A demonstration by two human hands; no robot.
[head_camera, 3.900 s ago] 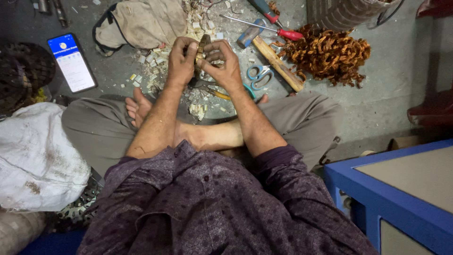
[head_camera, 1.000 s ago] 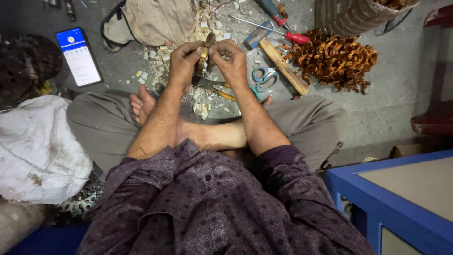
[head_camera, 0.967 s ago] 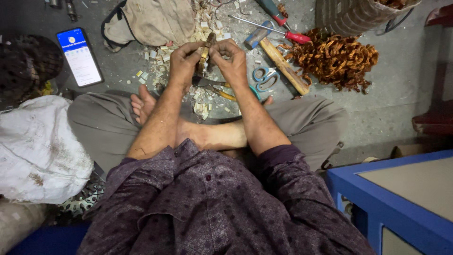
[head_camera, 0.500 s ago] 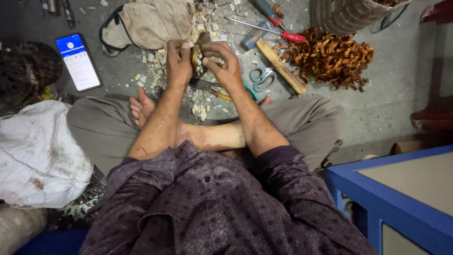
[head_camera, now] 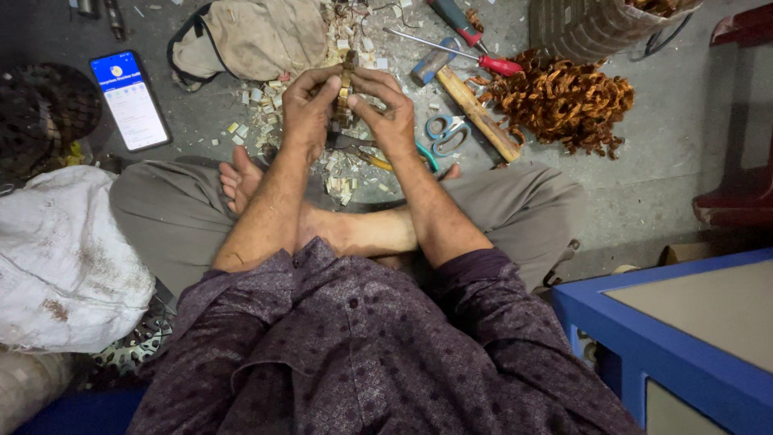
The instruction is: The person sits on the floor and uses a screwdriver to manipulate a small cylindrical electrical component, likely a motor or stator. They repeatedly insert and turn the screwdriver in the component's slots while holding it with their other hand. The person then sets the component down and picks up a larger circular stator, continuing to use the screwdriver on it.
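Here my left hand point(head_camera: 307, 113) and right hand point(head_camera: 388, 109) pinch a small brown wooden piece point(head_camera: 346, 84) upright between them, fingers pressed on its sides; it seems light, stiff, splintery.

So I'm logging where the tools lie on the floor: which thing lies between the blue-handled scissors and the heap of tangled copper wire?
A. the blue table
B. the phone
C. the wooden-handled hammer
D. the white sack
C: the wooden-handled hammer lies slantwise on the floor, with the blue-handled scissors on one side and the copper wire heap on the other.
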